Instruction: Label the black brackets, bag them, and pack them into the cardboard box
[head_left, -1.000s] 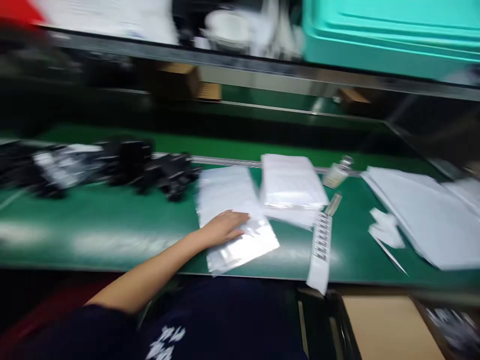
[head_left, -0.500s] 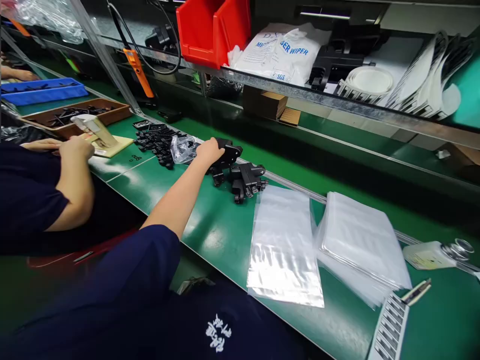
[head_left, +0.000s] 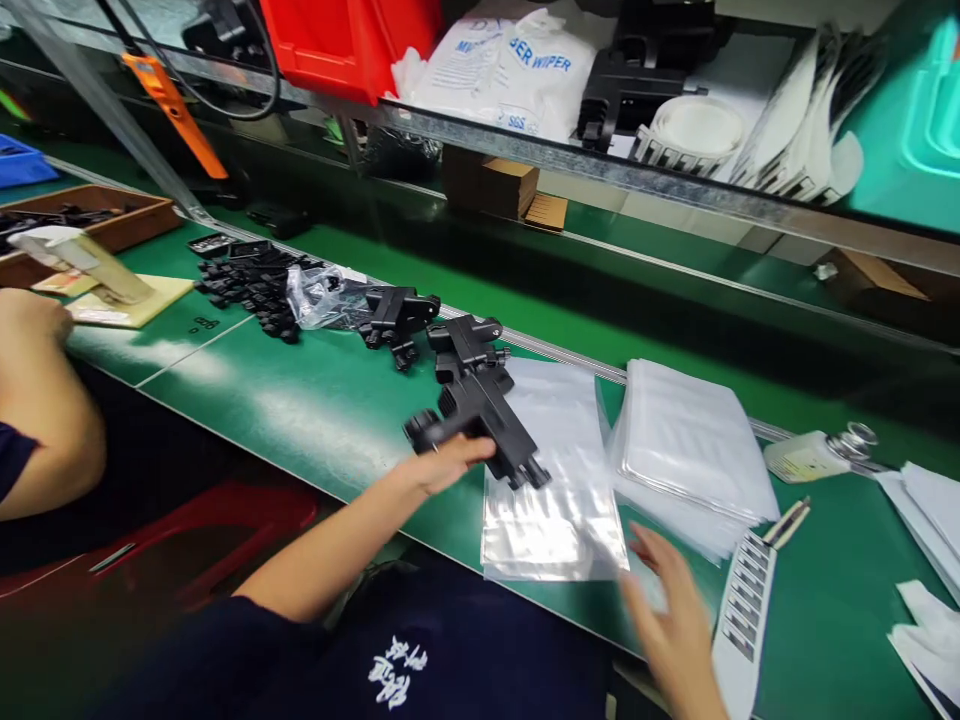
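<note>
My left hand [head_left: 450,462] grips a black plastic bracket-like part [head_left: 487,415] with knobs at both ends, holding it above the bench. Below and to the right of that part lies a clear plastic bag [head_left: 555,530], flat on the green surface. My right hand [head_left: 664,605], slightly blurred, hangs empty over the bag's lower right corner with thumb and fingers apart. Behind the held part, two similar black parts [head_left: 466,340] rest on the bench, partly overlapped in view. A stack of clear bags [head_left: 694,440] sits to the right.
A label strip [head_left: 742,610] and a bottle [head_left: 810,455] stand at the right. Small black pieces [head_left: 255,285] are heaped at the left, beside a co-worker's arm [head_left: 45,420]. A metal shelf edge [head_left: 525,145] runs overhead with a red bin [head_left: 345,45].
My left hand has brought a black part from the row at the back toward me and right, near the bag. My right hand has come into view. The view has shifted right.
</note>
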